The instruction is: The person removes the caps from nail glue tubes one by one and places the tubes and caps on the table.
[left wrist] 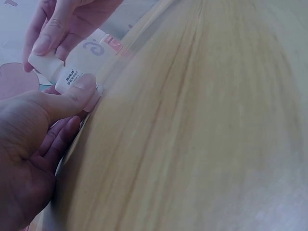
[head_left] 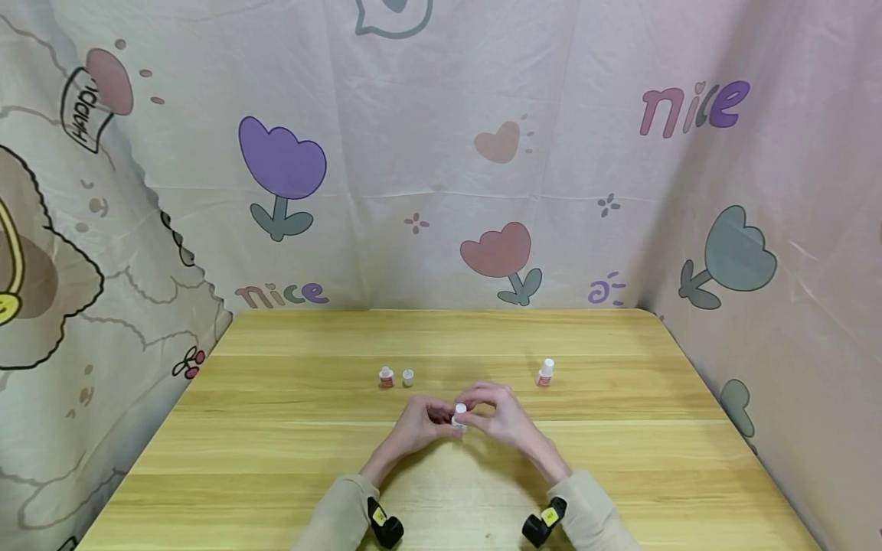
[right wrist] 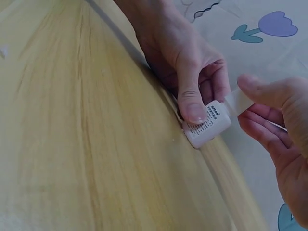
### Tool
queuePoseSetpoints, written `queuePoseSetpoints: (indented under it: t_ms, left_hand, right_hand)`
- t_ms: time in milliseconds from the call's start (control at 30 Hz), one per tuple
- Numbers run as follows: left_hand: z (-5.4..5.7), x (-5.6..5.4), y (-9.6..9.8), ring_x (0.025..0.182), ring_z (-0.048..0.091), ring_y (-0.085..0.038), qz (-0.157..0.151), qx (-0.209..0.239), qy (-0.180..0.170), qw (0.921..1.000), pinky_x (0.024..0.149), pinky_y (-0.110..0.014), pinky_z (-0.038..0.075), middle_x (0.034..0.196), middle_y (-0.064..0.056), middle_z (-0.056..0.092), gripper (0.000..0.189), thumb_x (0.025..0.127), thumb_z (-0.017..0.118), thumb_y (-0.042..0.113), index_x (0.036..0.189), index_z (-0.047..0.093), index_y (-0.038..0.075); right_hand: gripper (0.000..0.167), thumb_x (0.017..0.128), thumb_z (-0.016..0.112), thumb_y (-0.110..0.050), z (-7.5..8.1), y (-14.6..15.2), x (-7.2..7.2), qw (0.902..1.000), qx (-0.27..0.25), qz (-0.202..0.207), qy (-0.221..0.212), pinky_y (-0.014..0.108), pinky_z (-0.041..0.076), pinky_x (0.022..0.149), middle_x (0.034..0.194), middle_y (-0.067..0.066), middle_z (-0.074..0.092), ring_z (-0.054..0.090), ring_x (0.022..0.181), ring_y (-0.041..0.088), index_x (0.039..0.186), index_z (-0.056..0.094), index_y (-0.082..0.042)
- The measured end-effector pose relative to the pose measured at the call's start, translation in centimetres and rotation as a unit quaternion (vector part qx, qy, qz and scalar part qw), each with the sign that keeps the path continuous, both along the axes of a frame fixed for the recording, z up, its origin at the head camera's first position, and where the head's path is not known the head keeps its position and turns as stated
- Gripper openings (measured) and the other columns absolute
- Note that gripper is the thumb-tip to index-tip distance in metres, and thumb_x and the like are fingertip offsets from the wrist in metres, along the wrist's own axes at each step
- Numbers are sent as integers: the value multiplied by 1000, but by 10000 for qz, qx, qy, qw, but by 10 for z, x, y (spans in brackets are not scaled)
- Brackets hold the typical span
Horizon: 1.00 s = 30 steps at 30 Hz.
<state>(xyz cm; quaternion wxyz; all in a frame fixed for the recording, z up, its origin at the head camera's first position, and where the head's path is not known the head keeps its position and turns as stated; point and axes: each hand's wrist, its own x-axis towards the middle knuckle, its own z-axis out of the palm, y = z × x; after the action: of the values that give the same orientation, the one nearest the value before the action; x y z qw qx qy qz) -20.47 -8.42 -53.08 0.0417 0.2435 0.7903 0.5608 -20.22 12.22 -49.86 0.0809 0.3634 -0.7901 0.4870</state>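
A small white bottle (right wrist: 209, 127) with dark print stands between the two hands, low over the table. My left hand (head_left: 416, 425) grips its body, the thumb pressed flat across the printed side. On top sits a tall white cap (right wrist: 237, 101), pinched between the thumb and fingers of my right hand (head_left: 504, 419). In the left wrist view the cap (left wrist: 45, 66) meets the bottle's neck and the bottle leans over. Part of the bottle's body is hidden by the left thumb and fingers.
Beyond the hands, a small bottle with a red label (head_left: 387, 377) stands beside a loose white cap (head_left: 408, 377). Farther right is a capped bottle (head_left: 546, 372), also with a reddish label. The wooden table (head_left: 276, 459) ends at a patterned cloth (head_left: 413, 153).
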Motion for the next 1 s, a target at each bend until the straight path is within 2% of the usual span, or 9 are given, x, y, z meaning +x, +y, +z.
queuePoseSetpoints:
  t_ms: [233, 500, 800, 1000]
  left_hand:
    - [1, 0, 0, 70, 67, 1, -26, -6, -13, 10000, 66, -19, 56, 85, -15, 78, 20, 78, 86, 8, 96, 79, 2]
    - [0, 0, 0, 70, 67, 0, -16, -30, -25, 10000, 66, -19, 56, 85, -16, 78, 20, 78, 85, 8, 95, 78, 1]
    - [1, 0, -1, 71, 67, 1, -21, -73, -85, 9999, 68, -19, 56, 87, -16, 78, 21, 78, 85, 8, 97, 78, 2]
    - [1, 0, 0, 71, 67, 0, -54, -18, 6, 10000, 67, -20, 57, 86, -17, 78, 21, 78, 85, 8, 97, 78, 1]
  right_hand:
    - [18, 78, 85, -12, -1, -3, 0, 9996, -25, -251, -89, 33, 60, 72, 88, 1, 73, 67, 77, 9, 93, 75, -11]
    - [13, 82, 81, -7, 2, -3, 0, 9997, 0, -94, 210, 30, 59, 75, 89, 3, 74, 69, 79, 14, 94, 77, -7]
    - [17, 83, 78, -4, 2, -1, -1, 9997, 98, 111, 178, 33, 60, 79, 96, 6, 75, 69, 84, 11, 100, 76, -4]
    - [18, 84, 78, -4, 2, 0, -1, 9997, 138, 120, 161, 31, 60, 80, 97, 6, 75, 69, 85, 10, 102, 76, -3]
